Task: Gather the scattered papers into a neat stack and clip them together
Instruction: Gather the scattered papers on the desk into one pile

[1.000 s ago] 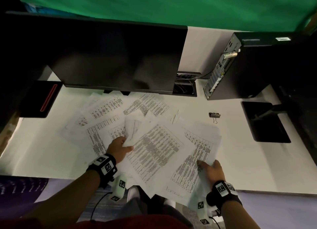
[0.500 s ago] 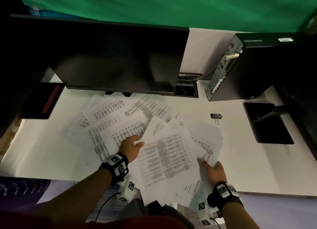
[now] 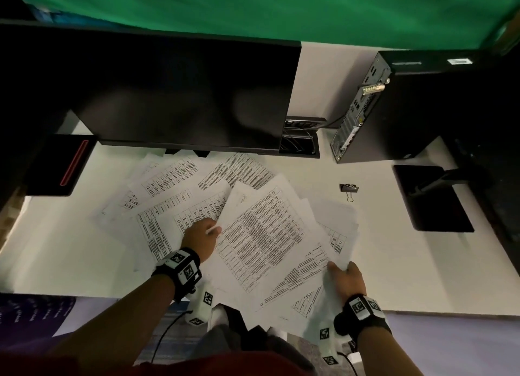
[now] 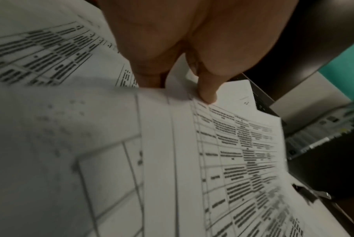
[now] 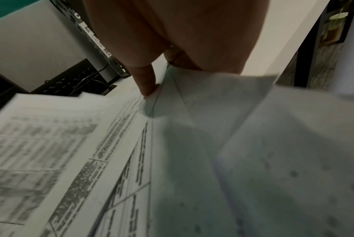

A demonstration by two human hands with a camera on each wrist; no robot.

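A loose bundle of printed sheets (image 3: 267, 240) lies askew over the desk's front edge. My left hand (image 3: 201, 235) pinches its left edge, thumb (image 4: 206, 89) on top of the sheets (image 4: 233, 144). My right hand (image 3: 344, 277) pinches the bundle's right corner, thumb (image 5: 145, 83) pressed on the paper (image 5: 192, 128). More sheets (image 3: 174, 190) lie scattered flat on the desk to the left, under the monitor. A black binder clip (image 3: 349, 189) sits alone on the desk, to the right of the papers.
A dark monitor (image 3: 183, 94) stands right behind the papers. A black computer tower (image 3: 408, 108) stands at the back right, with a black monitor base (image 3: 433, 198) in front of it. A black device with a red stripe (image 3: 62, 164) sits at the left. The white desk (image 3: 56, 249) ends near my wrists.
Both hands have turned the held bundle clockwise and shifted it right, off the scattered sheets. My left hand has moved right with it.
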